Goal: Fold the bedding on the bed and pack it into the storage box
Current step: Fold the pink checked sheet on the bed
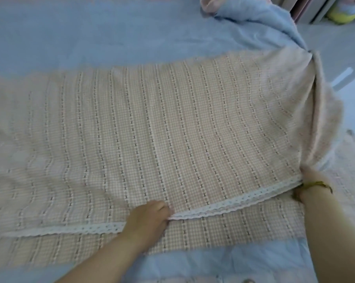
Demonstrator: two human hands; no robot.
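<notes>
The left hand (150,218) pinches the lace edge (233,203) of the checked bedding (172,129) spread on the bed (70,37). The right hand (310,179) meets its corner, fingers hidden, so I cannot tell its grip.

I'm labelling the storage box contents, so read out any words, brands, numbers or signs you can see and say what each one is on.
No text can be read anywhere in this view.
The checked sheet and its lace trim show only woven pattern, no tag.
The blue bedding is plain.
The yellow object at top right and the white item on the floor are too blurred to show print.
</notes>
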